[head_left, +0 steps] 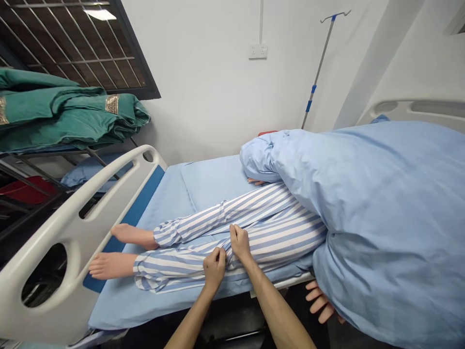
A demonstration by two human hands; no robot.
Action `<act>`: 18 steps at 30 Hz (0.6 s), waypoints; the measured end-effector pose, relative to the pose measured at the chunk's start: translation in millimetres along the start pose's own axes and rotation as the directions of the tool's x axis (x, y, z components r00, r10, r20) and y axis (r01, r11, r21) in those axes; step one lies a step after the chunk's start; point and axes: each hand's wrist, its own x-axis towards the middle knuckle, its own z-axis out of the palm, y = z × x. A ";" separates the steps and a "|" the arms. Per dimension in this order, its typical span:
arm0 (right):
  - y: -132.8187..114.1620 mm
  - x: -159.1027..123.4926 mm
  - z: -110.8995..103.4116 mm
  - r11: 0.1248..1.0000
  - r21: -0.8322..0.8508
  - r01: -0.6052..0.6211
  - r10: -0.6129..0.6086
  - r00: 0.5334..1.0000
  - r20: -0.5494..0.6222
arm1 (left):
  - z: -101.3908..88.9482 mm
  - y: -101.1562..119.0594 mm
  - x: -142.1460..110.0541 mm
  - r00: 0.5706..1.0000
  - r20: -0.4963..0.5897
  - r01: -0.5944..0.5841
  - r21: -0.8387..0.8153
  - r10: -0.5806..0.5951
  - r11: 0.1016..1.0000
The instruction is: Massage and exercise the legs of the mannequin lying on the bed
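Note:
My left hand (215, 266) is closed on the near leg of a pair of blue-and-white striped trousers (290, 230), around the knee. Just to its right, my right hand (240, 241) is also closed, pinching the same trouser leg, and the cloth bunches between my two fists. The trousers are worn by a lying figure that looks like a manikin, its bare feet (113, 265) pointing left. A light blue quilt (385, 208) is heaped over its upper body and hides it. From under the quilt, one hand (319, 301) of the figure hangs over the bed's near edge.
The bed has a blue sheet (203, 179) and a white footboard (69, 242) at the left. Folded green covers (69, 114) lie on a rack beyond it. An IV pole (319, 68) stands by the wall, and a headboard (425, 107) rises at the far right.

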 end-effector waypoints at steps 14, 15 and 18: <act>-17.3 20.3 -43.7 0.992 0.126 -0.001 0.006 0.999 -0.042 | 66.6 33.1 26.0 0.999 -0.033 -0.038 0.070 0.041 0.997; -19.2 22.5 -49.5 0.992 0.120 0.025 -0.021 0.999 -0.033 | 66.5 32.3 21.3 0.998 -0.026 -0.062 0.085 0.065 0.994; -15.4 21.7 -54.9 0.994 0.102 0.041 -0.041 0.999 -0.003 | 61.6 32.6 6.7 0.997 -0.042 -0.066 0.091 0.070 0.994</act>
